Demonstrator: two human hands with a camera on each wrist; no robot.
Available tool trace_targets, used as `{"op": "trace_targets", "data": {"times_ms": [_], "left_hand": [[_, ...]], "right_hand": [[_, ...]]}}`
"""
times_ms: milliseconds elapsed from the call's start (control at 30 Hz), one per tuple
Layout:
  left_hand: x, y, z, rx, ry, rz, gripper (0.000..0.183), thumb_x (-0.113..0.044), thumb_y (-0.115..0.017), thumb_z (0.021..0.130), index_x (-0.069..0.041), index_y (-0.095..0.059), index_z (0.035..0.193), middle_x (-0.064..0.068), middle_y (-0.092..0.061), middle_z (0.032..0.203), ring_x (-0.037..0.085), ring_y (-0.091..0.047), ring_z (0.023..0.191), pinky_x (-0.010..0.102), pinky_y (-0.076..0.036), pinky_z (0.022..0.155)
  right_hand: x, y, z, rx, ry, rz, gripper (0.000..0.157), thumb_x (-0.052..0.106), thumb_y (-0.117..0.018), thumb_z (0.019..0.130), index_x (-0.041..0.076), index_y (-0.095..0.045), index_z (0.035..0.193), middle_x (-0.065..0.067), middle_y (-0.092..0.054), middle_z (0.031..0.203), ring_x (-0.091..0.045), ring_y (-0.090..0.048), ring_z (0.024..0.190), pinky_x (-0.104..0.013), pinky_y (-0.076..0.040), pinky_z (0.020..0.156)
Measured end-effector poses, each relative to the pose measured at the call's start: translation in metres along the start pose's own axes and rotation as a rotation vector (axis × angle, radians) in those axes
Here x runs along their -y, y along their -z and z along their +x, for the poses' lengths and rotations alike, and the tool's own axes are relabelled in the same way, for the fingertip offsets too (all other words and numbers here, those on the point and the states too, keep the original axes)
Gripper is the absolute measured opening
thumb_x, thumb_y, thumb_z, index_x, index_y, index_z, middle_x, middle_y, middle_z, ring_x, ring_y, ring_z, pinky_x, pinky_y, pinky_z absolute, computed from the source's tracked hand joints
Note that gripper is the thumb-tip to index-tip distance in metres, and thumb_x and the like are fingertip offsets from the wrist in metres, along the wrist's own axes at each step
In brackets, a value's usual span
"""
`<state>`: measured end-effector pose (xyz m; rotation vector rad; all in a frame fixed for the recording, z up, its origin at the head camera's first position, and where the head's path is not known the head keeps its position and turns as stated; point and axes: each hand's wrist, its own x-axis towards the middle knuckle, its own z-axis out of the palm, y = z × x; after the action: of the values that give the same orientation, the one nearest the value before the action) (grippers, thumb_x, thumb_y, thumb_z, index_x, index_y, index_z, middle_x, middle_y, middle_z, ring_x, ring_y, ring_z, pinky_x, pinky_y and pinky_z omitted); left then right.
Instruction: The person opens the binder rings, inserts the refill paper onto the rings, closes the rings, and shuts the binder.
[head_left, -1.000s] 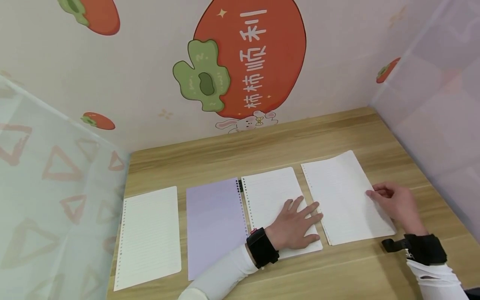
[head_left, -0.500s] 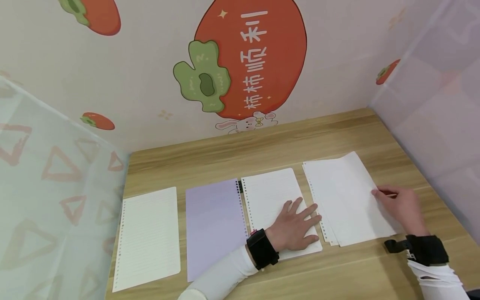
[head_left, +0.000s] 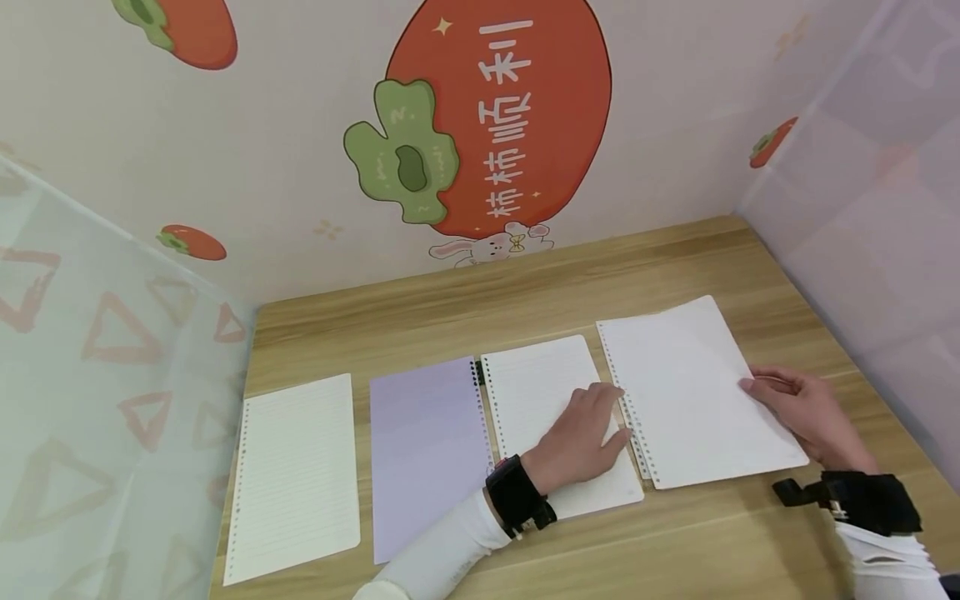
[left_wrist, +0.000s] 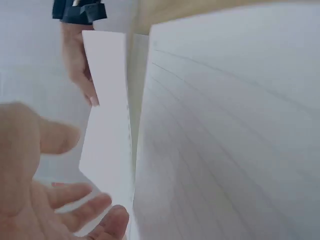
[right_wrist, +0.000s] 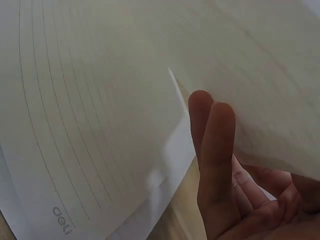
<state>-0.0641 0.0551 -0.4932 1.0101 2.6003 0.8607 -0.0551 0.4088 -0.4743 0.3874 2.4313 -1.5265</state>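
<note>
My right hand (head_left: 813, 417) pinches the right edge of a white punched loose-leaf sheet (head_left: 690, 392), thumb on top and fingers beneath. In the right wrist view, two fingers (right_wrist: 217, 145) show under the raised sheet, above a lined sheet (right_wrist: 75, 115) printed "deli". More punched edges peek out along the sheet's left side. My left hand (head_left: 577, 437) is over the lined page (head_left: 536, 387) of a ring notebook, its fingertips near the loose sheet's punched edge. The left wrist view shows that hand's fingers loosely bent, thumb apart, holding nothing.
The notebook's purple cover (head_left: 427, 467) lies left of the lined page, with a dark binding clip (head_left: 481, 372) between them. Farther left lies a cream lined sheet (head_left: 300, 475). Walls border the wooden table (head_left: 480, 300) at the back and sides.
The right hand has drawn the top sheet slightly right, still pinching its edge. The left hand, earlier spread flat on the lined page, has lifted and bent its fingers beside the loose sheets.
</note>
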Motion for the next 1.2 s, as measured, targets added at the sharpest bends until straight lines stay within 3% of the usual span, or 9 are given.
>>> {"op": "trace_targets", "data": {"times_ms": [100, 167, 367, 467, 633, 733, 833, 1100, 1200], "left_hand": [[0.004, 0.003, -0.001, -0.028, 0.089, -0.26, 0.056, -0.036, -0.046, 0.108, -0.004, -0.036, 0.154, 0.01, -0.046, 0.147, 0.015, -0.052, 0.124, 0.025, -0.046, 0.102], [0.006, 0.006, -0.002, -0.028, 0.146, -0.445, 0.059, -0.036, -0.047, 0.108, -0.005, -0.032, 0.156, 0.01, -0.045, 0.149, 0.013, -0.056, 0.121, 0.024, -0.049, 0.099], [0.013, 0.014, -0.004, -0.062, 0.287, -0.947, 0.062, -0.034, -0.054, 0.106, -0.006, -0.03, 0.157, 0.009, -0.054, 0.142, 0.016, -0.07, 0.105, 0.031, -0.059, 0.088], [0.018, 0.018, -0.007, -0.108, 0.341, -1.099, 0.055, -0.03, -0.056, 0.106, -0.008, -0.035, 0.152, 0.008, -0.059, 0.131, 0.019, -0.073, 0.092, 0.036, -0.062, 0.081], [0.03, 0.025, -0.021, -0.179, 0.403, -1.093, 0.042, -0.031, -0.057, 0.105, -0.012, -0.048, 0.141, 0.008, -0.066, 0.119, 0.02, -0.072, 0.08, 0.038, -0.063, 0.073], [0.036, 0.028, -0.031, -0.196, 0.419, -1.052, 0.035, -0.031, -0.059, 0.104, -0.012, -0.055, 0.134, 0.008, -0.067, 0.117, 0.022, -0.072, 0.078, 0.038, -0.063, 0.072], [0.039, 0.035, -0.041, -0.201, 0.442, -1.02, 0.032, -0.03, -0.06, 0.104, -0.012, -0.059, 0.131, 0.007, -0.067, 0.118, 0.022, -0.072, 0.077, 0.039, -0.062, 0.073], [0.022, 0.071, -0.071, -0.239, 0.465, -0.923, 0.031, -0.018, -0.056, 0.106, -0.002, -0.058, 0.132, 0.014, -0.066, 0.118, 0.029, -0.071, 0.077, 0.044, -0.061, 0.075], [0.031, 0.069, -0.078, -0.27, 0.476, -0.873, 0.029, -0.024, -0.058, 0.105, -0.005, -0.061, 0.127, 0.011, -0.068, 0.113, 0.032, -0.071, 0.076, 0.041, -0.06, 0.072]], "right_hand": [[0.004, -0.001, -0.001, 0.043, -0.019, 0.095, 0.023, 0.032, -0.066, 0.1, 0.035, -0.06, 0.122, 0.028, -0.068, 0.099, -0.005, -0.07, 0.081, -0.031, -0.06, 0.065], [0.008, -0.003, -0.002, 0.067, -0.022, 0.153, 0.021, 0.03, -0.065, 0.101, 0.037, -0.06, 0.12, 0.024, -0.07, 0.099, -0.007, -0.07, 0.08, -0.032, -0.06, 0.064], [0.02, -0.02, -0.005, 0.149, 0.003, 0.407, 0.022, 0.016, -0.064, 0.102, 0.025, -0.062, 0.122, 0.013, -0.075, 0.102, -0.011, -0.073, 0.083, -0.032, -0.06, 0.065], [0.026, -0.033, -0.007, 0.169, 0.056, 0.412, 0.025, 0.012, -0.063, 0.102, 0.019, -0.059, 0.126, 0.012, -0.072, 0.106, -0.005, -0.07, 0.089, -0.023, -0.058, 0.071], [0.034, -0.054, -0.008, 0.198, 0.099, 0.339, 0.028, 0.013, -0.063, 0.102, 0.011, -0.053, 0.128, 0.012, -0.068, 0.103, 0.001, -0.063, 0.087, -0.015, -0.05, 0.072], [0.039, -0.065, -0.009, 0.211, 0.104, 0.306, 0.027, 0.015, -0.064, 0.102, 0.01, -0.053, 0.126, 0.012, -0.068, 0.096, -0.003, -0.053, 0.072, -0.022, -0.04, 0.059], [0.043, -0.073, -0.01, 0.204, 0.112, 0.237, 0.025, 0.02, -0.063, 0.102, 0.011, -0.055, 0.124, 0.013, -0.067, 0.091, -0.006, -0.045, 0.066, -0.026, -0.035, 0.057], [0.053, -0.095, -0.012, 0.157, 0.109, 0.081, 0.043, 0.032, -0.065, 0.101, -0.004, -0.059, 0.125, 0.012, -0.069, 0.084, -0.006, -0.058, 0.073, -0.023, -0.052, 0.067], [0.056, -0.104, -0.013, 0.148, 0.1, 0.056, 0.051, 0.035, -0.065, 0.1, -0.008, -0.059, 0.128, 0.011, -0.07, 0.086, -0.006, -0.06, 0.075, -0.024, -0.054, 0.069]]}}
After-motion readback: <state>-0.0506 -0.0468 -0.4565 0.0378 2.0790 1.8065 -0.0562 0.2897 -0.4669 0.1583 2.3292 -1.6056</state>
